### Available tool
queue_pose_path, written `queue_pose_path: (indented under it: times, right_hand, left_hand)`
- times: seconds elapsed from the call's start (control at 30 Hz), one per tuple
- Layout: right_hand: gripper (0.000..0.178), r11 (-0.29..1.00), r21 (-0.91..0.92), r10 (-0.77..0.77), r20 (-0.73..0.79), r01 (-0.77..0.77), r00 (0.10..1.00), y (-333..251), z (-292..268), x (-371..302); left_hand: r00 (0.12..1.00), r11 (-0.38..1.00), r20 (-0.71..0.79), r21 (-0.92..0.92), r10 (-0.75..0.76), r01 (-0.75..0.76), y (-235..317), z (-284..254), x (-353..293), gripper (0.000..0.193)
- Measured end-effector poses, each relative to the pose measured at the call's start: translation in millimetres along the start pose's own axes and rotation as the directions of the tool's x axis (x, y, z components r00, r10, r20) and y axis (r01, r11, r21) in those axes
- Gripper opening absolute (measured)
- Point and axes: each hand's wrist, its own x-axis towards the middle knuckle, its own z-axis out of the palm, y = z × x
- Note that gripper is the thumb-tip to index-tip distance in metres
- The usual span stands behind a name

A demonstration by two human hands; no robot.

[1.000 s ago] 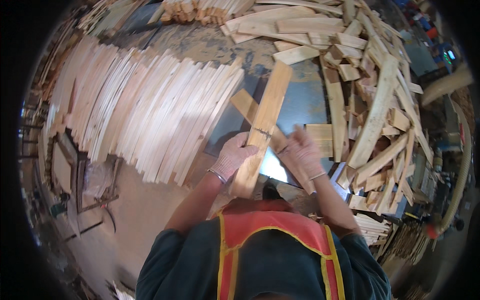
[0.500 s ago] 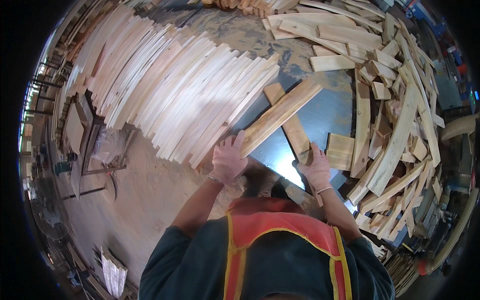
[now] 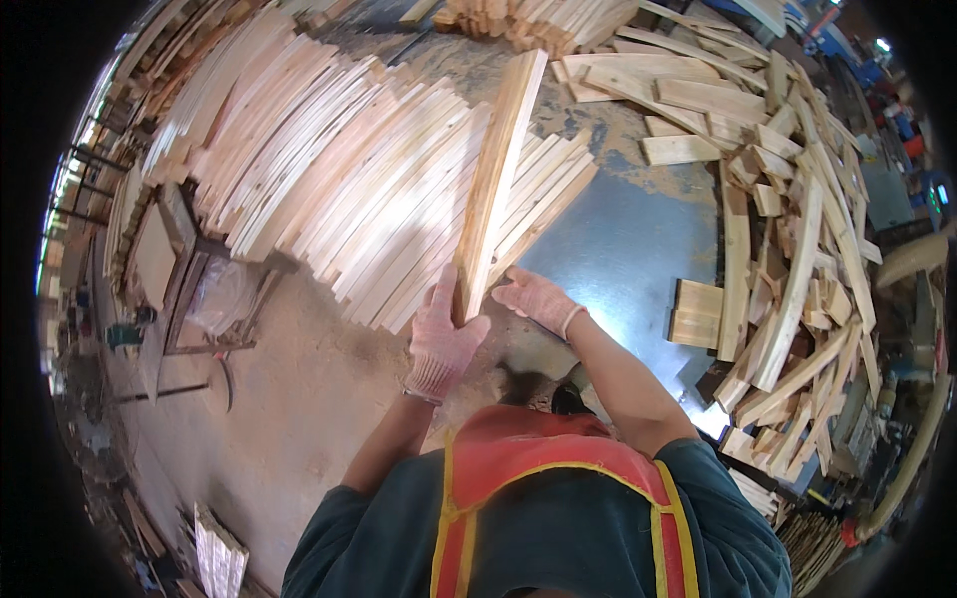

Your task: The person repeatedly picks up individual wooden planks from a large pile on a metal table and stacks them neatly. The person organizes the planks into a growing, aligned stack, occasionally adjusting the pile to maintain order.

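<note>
My left hand (image 3: pixel 449 344), in a pinkish work glove, is closed around the near end of a long wooden board (image 3: pixel 498 179). That board is raised at a slant over a row of pale wooden strips (image 3: pixel 369 189) laid side by side. My right hand (image 3: pixel 538 301), gloved the same way, has its fingers closed at the near end of another wooden board (image 3: pixel 558 204) along the row's right edge. The held board partly hides the strips beneath it.
The dark metal tabletop (image 3: pixel 638 234) extends right of the row, with sawdust on it. A short wood block (image 3: pixel 695 314) sits near a heap of offcuts (image 3: pixel 797 259). More stacked wood (image 3: pixel 538 22) stands at the back. A plastic bag (image 3: pixel 221 297) hangs at the left.
My left hand's board has swung more upright, over the row. My right hand has moved left, and the board it held across the tabletop now lies against the row's right edge.
</note>
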Motion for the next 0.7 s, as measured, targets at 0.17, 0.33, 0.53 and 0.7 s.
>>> queue_pose_path:
  times: [0.17, 0.33, 0.53, 0.7]
  right_hand:
    - [0.069, 0.619, 0.738, -0.11, -0.259, 0.27, 0.96, 5, 26, -90]
    - [0.055, 0.917, 0.219, -0.125, -0.636, 0.333, 0.762, 26, -78, -140]
    - [0.029, 0.746, 0.184, 0.061, -0.976, 0.64, 0.209, 30, -431, -281]
    - [0.088, 0.646, -0.183, -0.036, -0.977, -0.741, 0.209, 166, -370, -275]
  left_hand:
    - [0.928, 0.896, 0.071, 0.246, 0.365, -0.371, -16, 41, -17, 0.091]
    - [0.766, 0.742, 0.192, 0.191, 0.614, -0.643, 17, 74, -28, 0.093]
    - [0.78, 0.792, 0.247, 0.071, 0.576, -0.607, 23, 78, -17, 0.088]
    - [0.962, 0.888, 0.244, 0.406, 0.123, -0.216, 21, 51, -22, 0.079]
